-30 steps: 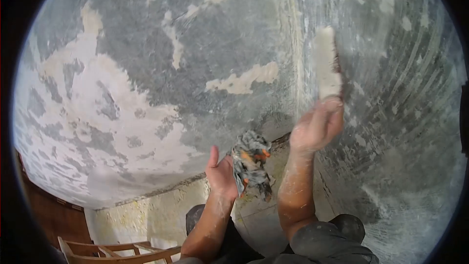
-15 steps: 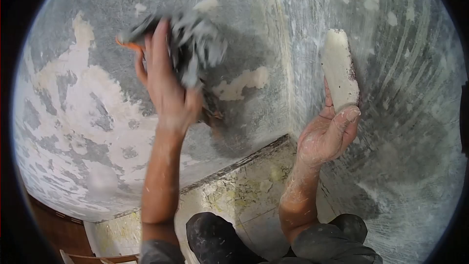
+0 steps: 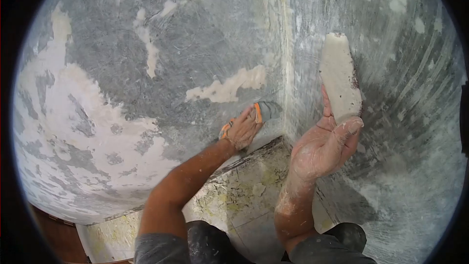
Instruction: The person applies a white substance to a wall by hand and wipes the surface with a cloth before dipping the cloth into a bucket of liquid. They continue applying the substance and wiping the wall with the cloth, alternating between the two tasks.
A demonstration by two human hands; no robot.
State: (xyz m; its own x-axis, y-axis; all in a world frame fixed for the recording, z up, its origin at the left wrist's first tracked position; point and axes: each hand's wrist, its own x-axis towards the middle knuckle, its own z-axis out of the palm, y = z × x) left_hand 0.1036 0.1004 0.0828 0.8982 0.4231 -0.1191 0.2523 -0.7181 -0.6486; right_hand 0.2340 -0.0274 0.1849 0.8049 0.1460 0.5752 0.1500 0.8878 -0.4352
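Near the wall corner, low on the left wall [image 3: 127,44], my left hand [image 3: 243,129] presses a grey cloth with orange edging [image 3: 267,112] against the surface. Part of the cloth is hidden under the palm and fingers. My right hand [image 3: 325,151], dusty with white powder, holds a long, pale block [image 3: 340,76] upright by its lower end in front of the right wall. The block's right edge is dark and chipped. Its thumb lies across the bottom of the block.
Pale patches [image 3: 229,85] mark the grey left wall. The right wall [image 3: 410,117] has streaks and light spots. Below, the tiled floor [image 3: 254,186] is stained yellow and white, with my knees over it. Brown wood [image 3: 58,234] shows at the lower left.
My left hand has moved down and right with the cloth, which was loose and blurred and is now flat against the wall. My right hand has barely moved with the block.
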